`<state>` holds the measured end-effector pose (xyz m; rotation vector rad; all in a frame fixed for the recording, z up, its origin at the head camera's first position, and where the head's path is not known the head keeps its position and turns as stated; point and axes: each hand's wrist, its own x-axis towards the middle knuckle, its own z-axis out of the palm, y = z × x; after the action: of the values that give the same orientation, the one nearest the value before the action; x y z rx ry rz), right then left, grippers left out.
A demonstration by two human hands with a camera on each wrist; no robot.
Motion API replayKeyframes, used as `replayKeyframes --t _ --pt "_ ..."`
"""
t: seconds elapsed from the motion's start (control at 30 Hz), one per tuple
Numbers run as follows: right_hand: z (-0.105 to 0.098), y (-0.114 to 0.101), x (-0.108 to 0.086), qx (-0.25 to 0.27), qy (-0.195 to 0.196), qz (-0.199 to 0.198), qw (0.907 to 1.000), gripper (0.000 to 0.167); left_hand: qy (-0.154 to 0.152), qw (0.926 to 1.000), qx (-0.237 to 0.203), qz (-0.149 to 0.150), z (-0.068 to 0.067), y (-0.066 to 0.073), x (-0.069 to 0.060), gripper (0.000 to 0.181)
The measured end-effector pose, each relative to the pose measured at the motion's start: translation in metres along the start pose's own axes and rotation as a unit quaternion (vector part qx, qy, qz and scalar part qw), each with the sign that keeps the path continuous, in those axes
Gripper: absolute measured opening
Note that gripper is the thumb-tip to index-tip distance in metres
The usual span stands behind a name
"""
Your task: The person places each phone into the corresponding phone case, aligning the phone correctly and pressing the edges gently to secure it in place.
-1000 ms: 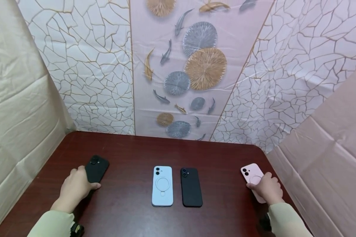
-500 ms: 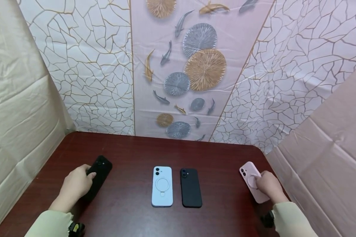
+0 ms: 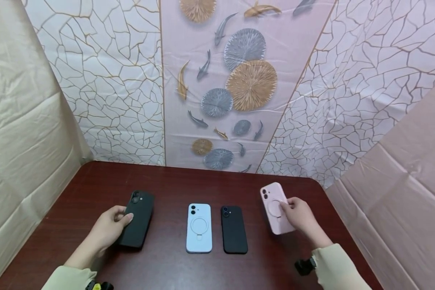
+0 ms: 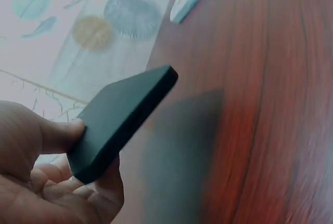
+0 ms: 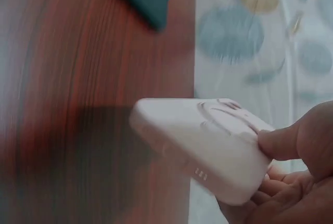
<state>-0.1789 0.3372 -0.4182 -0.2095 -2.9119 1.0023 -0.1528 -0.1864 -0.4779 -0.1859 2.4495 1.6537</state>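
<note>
On the left, my left hand (image 3: 108,229) pinches a dark green-black phone (image 3: 139,219) by its left edge, thumb on the back and fingers beneath. The left wrist view shows this dark phone (image 4: 122,115) lifted off the table, its shadow below. My right hand (image 3: 300,215) grips a pink phone (image 3: 277,209) by its right side, the thumb near the ring on its back. In the right wrist view the pink phone (image 5: 203,141) is tilted and held above the wood. Between the hands, a light blue phone (image 3: 199,241) and a black phone (image 3: 234,233) lie side by side, camera side up.
The dark red wooden table (image 3: 174,185) carries everything. A patterned cloth (image 3: 217,133) hangs behind it, with pale cloth walls (image 3: 25,141) at left and right. Dark wrist devices (image 3: 305,266) sit at both cuffs.
Both hands have lifted their phones and moved inward: the dark phone has come to the right, the pink one to the left and up. The two middle phones have stayed in place.
</note>
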Motion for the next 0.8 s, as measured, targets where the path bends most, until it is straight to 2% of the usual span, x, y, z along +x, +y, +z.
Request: replayKeyframes --t 0.17,0.3,0.4,0.67,0.8 --pt "0.029 -0.029 -0.005 0.118 -0.023 0.019 0.9925 0.028 -0.024 0.9957 -0.085 -0.026 0.013 0.002 0.000 0.046" --pt "0.052 -0.052 -0.010 0.194 -0.037 0.023 0.9801 0.025 -0.020 0.9935 -0.109 -0.024 0.022 0.005 -0.002 0.050" --pt "0.069 -0.067 -0.014 0.231 -0.045 0.015 0.9717 0.023 -0.014 0.9922 -0.122 -0.025 0.027 0.007 -0.004 0.048" --pt "0.094 -0.098 -0.022 0.259 -0.072 0.000 0.9633 0.023 -0.018 0.9878 -0.154 -0.019 0.039 0.010 -0.004 0.041" --pt "0.103 -0.109 -0.025 0.284 -0.100 -0.002 0.9536 0.024 -0.025 0.9882 -0.150 -0.022 0.042 0.011 -0.005 0.040"
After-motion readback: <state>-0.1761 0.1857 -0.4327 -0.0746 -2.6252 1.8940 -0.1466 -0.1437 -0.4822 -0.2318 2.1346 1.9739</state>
